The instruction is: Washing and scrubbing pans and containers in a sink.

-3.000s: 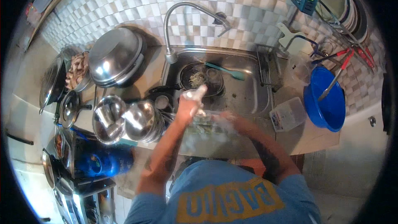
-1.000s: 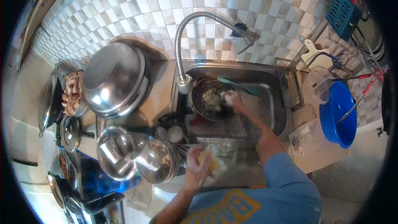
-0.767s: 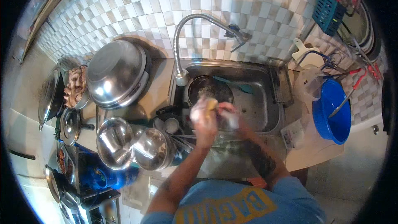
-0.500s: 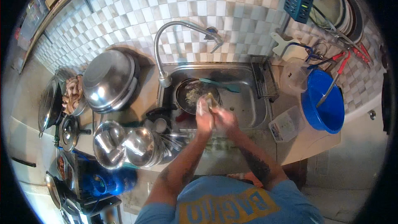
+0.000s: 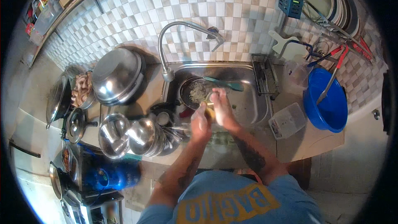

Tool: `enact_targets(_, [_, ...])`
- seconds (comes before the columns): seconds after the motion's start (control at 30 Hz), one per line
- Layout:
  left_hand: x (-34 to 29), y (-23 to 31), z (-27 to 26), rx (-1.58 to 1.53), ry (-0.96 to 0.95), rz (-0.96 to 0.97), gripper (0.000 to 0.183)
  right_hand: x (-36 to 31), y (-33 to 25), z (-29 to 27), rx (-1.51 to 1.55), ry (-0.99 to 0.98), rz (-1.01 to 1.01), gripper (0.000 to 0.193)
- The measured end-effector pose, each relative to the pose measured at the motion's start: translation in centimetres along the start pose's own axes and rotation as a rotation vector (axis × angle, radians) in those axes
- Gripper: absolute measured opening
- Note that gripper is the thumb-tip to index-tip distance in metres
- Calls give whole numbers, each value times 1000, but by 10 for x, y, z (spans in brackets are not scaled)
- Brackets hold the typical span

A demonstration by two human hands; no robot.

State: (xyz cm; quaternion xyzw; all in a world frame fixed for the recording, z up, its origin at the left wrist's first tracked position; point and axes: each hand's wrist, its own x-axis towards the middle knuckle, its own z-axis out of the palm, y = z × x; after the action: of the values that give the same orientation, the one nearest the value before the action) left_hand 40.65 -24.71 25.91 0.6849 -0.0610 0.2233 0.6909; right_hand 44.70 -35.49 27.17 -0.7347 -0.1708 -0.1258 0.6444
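Observation:
Over the near part of the steel sink (image 5: 255, 112), my left hand (image 5: 200, 119) and my right hand (image 5: 222, 110) are close together, both whitish as if with suds. Between them is a small yellowish thing (image 5: 210, 112), partly hidden by the fingers; it may be a sponge. My left hand is closed on its left side, and my right hand curls round it from the right. Behind the hands lies a dark frying pan (image 5: 183, 92) with pale, crumbly stuff in it. A teal long-handled utensil (image 5: 226, 84) rests across its far rim.
A flexible faucet (image 5: 161, 43) arches over the sink. Metal bowls (image 5: 143, 137), spoons (image 5: 176, 134) and a large upturned basin (image 5: 117, 74) stand left. To the right are a wire rack (image 5: 265, 76), a clear plastic container (image 5: 288, 121) and a blue basin (image 5: 325, 110) with tongs (image 5: 327, 87).
My right hand has turned and risen, its fingers now pointing away over the yellowish thing. My left hand has dropped slightly nearer to me. The whole view has shifted a little.

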Motion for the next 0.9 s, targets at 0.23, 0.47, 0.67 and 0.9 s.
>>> enact_targets(0.23, [-24, 13, 13, 38, -101, -127, 23, -3, 10, -25, -380, -290, 263, 41])
enact_targets(0.47, [4, -14, 1, 711, -277, 535, 23, -5, 29, -12, 329, -263, 444, 52])
enact_targets(0.67, [-16, -32, -28, 452, -324, -25, 32, -16, 70, 20, 31, -45, 435, 51])
enact_targets(0.9, [-88, -15, -66, 36, 215, -250, 29, 13, 83, 99, -351, -566, 202, 30])
